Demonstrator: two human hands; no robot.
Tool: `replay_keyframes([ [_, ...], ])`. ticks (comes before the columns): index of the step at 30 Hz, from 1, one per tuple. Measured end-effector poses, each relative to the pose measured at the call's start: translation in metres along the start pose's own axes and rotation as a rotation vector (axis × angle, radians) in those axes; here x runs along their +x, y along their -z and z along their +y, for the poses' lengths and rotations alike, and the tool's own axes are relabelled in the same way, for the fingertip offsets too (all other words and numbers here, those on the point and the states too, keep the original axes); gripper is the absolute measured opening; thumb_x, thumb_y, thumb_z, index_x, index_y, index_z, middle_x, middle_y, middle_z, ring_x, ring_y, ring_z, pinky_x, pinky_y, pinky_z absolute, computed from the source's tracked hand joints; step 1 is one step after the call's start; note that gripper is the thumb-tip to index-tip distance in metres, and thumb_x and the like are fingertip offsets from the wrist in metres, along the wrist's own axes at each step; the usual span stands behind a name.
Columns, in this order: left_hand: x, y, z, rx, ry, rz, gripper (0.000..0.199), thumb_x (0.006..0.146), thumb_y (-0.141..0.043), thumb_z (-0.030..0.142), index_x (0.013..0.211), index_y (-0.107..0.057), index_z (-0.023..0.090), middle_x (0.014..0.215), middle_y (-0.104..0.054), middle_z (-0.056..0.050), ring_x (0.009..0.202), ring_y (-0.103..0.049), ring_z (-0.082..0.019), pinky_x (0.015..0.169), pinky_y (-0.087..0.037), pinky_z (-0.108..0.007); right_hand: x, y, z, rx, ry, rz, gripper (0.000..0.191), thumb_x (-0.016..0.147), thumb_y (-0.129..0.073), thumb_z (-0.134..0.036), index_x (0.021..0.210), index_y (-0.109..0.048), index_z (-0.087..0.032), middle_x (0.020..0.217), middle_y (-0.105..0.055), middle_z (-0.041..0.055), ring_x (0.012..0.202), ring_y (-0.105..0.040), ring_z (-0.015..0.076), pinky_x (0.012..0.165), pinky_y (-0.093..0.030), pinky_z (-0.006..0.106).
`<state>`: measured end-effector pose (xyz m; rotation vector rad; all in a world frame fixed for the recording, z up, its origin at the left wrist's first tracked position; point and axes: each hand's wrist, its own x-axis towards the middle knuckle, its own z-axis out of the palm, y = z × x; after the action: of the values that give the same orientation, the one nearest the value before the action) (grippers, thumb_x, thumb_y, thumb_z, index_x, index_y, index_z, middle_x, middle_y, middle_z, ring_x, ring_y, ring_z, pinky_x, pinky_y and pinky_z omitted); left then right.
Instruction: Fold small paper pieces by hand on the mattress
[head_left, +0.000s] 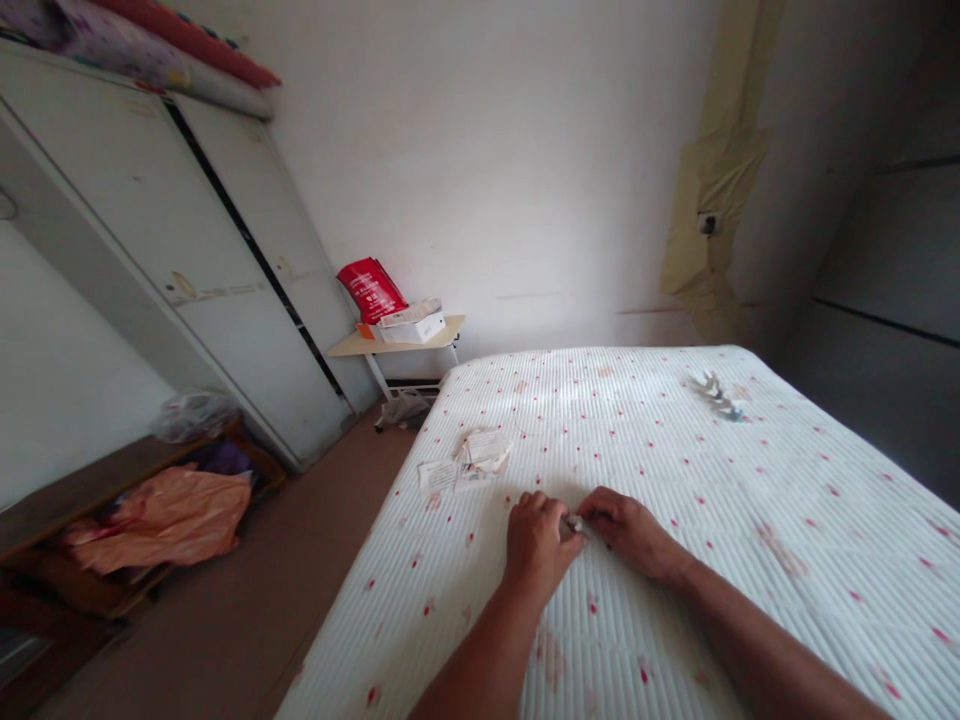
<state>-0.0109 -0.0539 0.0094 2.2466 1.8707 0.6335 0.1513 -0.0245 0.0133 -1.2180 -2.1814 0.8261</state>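
Observation:
Over the bed's white ribbed cover [555, 400] with red dots, my left hand [538, 538] grips a small greyish object [570, 526] between thumb and fingers. From the right, my right hand [624, 525] has its fingertips closed at the same object's edge. The object is too small and too covered by fingers to identify. Several printed paper slips [484, 450] lie beyond my left hand, some overlapping. Farther off at the right, a few small whitish objects [720, 398] rest on the cover.
A small table [349, 346] behind the bed holds a red bag [373, 290] and a white box [412, 327]. Sliding-door cabinets [225, 260] stand at the left. Orange cloth or plastic [169, 515] lies on a low wooden unit by the floor.

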Motion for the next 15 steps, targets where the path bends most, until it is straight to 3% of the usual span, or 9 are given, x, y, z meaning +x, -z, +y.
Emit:
replay_keyframes([
  [9,0.003,-0.007,0.005,0.061,-0.032,0.099,0.020,0.067,-0.068,0.034,0.076,-0.058,0.019,0.077,-0.060,-0.002,0.080,-0.051,-0.019,0.072,-0.037,-0.029,0.002,0.006,0.004,0.300,-0.051,-0.024,0.025,0.077,-0.045,-0.028,0.082,-0.067,-0.017,0.081,-0.066,0.0033,0.077,-0.058,0.0183,0.073,-0.042,0.027],
  [15,0.010,-0.015,0.002,-0.213,0.025,0.128,0.012,0.068,-0.063,0.023,0.063,-0.054,0.017,0.056,-0.049,0.004,0.057,-0.044,-0.010,0.055,-0.028,-0.022,0.006,0.013,0.006,0.519,-0.178,0.004,0.025,0.071,-0.052,-0.035,0.078,-0.067,-0.017,0.065,-0.059,0.0003,0.055,-0.046,0.0127,0.056,-0.036,0.026],
])
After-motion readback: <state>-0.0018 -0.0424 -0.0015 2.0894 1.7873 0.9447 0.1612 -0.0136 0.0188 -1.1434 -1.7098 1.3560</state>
